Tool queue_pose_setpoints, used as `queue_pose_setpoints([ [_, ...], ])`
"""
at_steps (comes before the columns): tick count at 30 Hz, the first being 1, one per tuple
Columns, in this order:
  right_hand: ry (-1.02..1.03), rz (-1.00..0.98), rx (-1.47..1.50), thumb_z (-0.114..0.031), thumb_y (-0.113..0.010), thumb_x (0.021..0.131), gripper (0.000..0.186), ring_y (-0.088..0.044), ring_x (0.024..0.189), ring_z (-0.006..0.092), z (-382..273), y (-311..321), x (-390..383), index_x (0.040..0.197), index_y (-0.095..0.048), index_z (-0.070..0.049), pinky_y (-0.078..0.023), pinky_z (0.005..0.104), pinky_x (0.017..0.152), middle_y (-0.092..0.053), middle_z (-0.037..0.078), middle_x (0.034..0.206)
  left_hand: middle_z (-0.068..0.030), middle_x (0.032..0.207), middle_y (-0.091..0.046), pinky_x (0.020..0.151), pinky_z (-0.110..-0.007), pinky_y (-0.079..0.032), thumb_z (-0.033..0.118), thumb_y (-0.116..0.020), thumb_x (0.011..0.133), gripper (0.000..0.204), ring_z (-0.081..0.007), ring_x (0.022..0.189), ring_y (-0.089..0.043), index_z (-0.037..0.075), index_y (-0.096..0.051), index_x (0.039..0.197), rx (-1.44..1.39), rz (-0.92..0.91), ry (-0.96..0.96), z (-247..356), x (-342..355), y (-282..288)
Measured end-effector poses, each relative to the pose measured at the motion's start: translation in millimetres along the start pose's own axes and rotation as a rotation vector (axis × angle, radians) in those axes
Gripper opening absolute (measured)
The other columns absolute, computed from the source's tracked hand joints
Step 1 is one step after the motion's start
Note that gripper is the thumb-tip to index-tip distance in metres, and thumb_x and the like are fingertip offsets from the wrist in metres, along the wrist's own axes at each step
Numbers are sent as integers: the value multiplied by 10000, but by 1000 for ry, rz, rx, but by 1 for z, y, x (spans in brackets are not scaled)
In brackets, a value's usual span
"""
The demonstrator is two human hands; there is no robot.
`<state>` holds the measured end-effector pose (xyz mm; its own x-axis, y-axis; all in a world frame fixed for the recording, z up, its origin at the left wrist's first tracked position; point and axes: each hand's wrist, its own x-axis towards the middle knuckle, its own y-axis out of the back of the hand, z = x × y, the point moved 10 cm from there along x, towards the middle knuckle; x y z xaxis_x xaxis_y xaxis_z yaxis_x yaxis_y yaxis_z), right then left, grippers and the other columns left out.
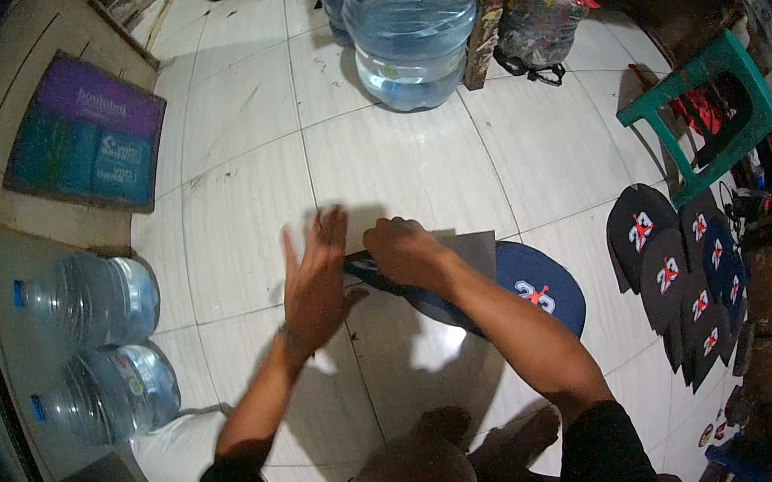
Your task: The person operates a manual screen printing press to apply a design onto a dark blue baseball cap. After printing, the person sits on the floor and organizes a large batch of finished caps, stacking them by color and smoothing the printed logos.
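Observation:
My left hand (pixel 319 277) has its fingers spread, palm down, beside the left end of a dark piece lying on the tiles. My right hand (pixel 406 248) is curled closed over that dark piece; what its fingers grip is hidden. Under and behind my right forearm lie a navy cap (pixel 542 271) with a raised red and white emblem and a dark grey flat sheet (pixel 475 245). At the right, several black and navy cap pieces (pixel 658 248) with similar emblems lie overlapping on the floor.
Water jugs (pixel 409 29) stand at the back, others (pixel 104 397) lie at the left beside a white bundle (pixel 163 457). A purple and teal panel (pixel 74 134), a green stool (pixel 733 149) and a filled plastic bag (pixel 538 28) sit around the white tiled floor (pixel 242 143).

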<state>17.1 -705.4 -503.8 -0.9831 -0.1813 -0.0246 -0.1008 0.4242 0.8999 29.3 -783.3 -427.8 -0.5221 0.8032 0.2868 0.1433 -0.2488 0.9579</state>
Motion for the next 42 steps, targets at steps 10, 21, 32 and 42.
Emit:
queue_pose_setpoints([
  [10,-161,-38,-159,-52,-597,794,172,-689,836,372,-17,25,-35,946,-663,-4,-543,472,711,-679,216,857,-179,741,-663,607,-452,-527,102,-626,812,74,-358,682,-657,46,-675,813,-136,-371,9,-63,-17,-27],
  [21,-49,61,-292,-70,-597,813,90,-692,799,312,-29,13,-28,879,-658,-73,-537,436,661,-677,141,835,-150,863,-690,726,-428,-545,73,-655,796,173,-355,800,-667,48,-689,963,-195,-281,166,-92,-62,-42],
  [32,-41,-83,1,-106,-614,835,219,-666,856,403,-23,14,-15,1041,-685,-84,-528,482,778,-683,204,946,-144,847,-685,766,-433,-520,159,-612,787,163,-336,848,-650,88,-710,896,-120,-288,-1,-125,-31,-30],
  [42,-718,-95,1239,-190,-788,804,342,-638,787,166,32,-158,-115,1063,-671,1,-516,337,758,-705,68,924,-193,1151,-574,924,-443,-443,275,-712,841,438,-355,1053,-554,-10,-573,1144,-476,59,342,-87,-89,-48],
])
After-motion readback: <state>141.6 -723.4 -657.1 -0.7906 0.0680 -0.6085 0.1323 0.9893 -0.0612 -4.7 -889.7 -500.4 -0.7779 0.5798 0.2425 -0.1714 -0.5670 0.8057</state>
